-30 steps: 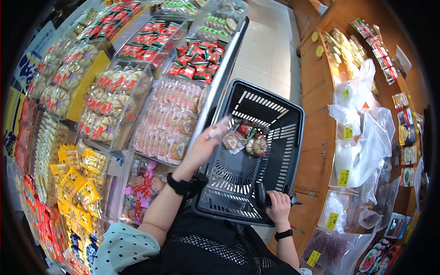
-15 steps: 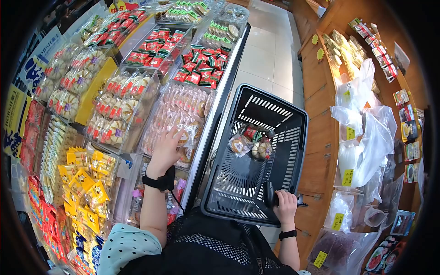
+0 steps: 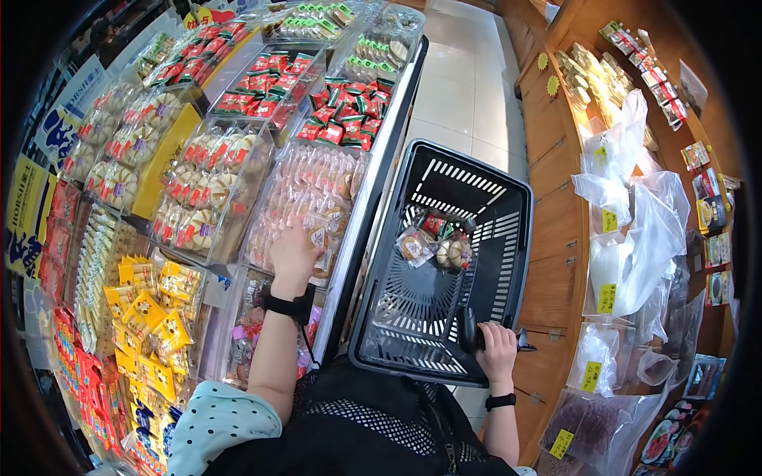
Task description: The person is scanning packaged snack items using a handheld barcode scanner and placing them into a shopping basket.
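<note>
My left hand (image 3: 294, 252) reaches into a clear bin of flat, clear-wrapped pastries (image 3: 305, 178). Its fingers are bent around the edge of one wrapped pastry (image 3: 319, 236) with a round printed label; part of the grip is hidden. Low on the right, my right hand (image 3: 498, 351) is closed around the black handle (image 3: 470, 330) of a black plastic shopping basket (image 3: 381, 317). Inside the basket lie a wrapped pastry (image 3: 415, 247), a bag of round pale pastries (image 3: 454, 254) and a red-and-green packet (image 3: 433, 224).
Neighbouring bins hold red-and-green packets (image 3: 349, 115), bagged round pastries (image 3: 198, 186) and yellow packets (image 3: 147, 317). To the right, a wooden cabinet (image 3: 548, 238) carries plastic-covered goods (image 3: 635, 246) with yellow price tags. A tiled floor aisle (image 3: 456, 87) runs beyond the basket.
My left hand has gone from spread fingers over the pastries to bent fingers at one wrapped pastry. My right hand stays on the basket handle; the view shifts slightly.
</note>
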Tool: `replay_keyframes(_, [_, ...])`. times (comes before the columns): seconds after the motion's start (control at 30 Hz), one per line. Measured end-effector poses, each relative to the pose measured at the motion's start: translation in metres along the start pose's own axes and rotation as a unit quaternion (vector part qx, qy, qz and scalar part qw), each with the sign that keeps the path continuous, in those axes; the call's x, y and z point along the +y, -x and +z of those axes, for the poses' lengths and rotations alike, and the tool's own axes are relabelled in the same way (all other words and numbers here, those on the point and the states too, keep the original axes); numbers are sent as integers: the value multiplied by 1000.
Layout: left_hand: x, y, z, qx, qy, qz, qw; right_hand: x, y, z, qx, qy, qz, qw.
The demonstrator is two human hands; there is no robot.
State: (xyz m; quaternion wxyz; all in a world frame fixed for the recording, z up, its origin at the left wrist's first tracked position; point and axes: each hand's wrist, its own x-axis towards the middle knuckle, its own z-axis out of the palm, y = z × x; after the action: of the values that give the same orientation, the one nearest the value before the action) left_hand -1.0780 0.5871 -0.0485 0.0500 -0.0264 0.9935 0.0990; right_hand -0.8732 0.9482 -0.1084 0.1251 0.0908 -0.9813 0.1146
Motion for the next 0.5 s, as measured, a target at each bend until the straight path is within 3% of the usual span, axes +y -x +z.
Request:
replay_keyframes(0.07, [3,6,9,19,-26,-16,999,0,1,-1,-2,3,3,1000])
replay_keyframes(0.13, [14,14,9,-72,-94,43,992,0,1,0,-4,1,6,1000])
replay_keyframes(0.2, [32,27,1,-106,-127,35,986,1,1,-1,-8,0,11,1000])
replay_keyframes(0.27, [56,40,-20,2,-136,87,987,1,2,-1,0,-7,6,1000])
replay_keyframes(0.3, [71,43,-34,-3,-138,93,986,1,3,-1,-7,-5,8,1000])
replay_keyframes(0.37, [102,42,-51,-57,40,212,975,1,3,-1,-9,-9,15,1000])
replay_keyframes(0.43, [129,38,-27,-74,169,319,929,2,3,0,-9,-2,10,1000])
replay_keyframes(0.5, [160,33,7,-137,160,348,913,2,3,0,-6,-5,12,1000])
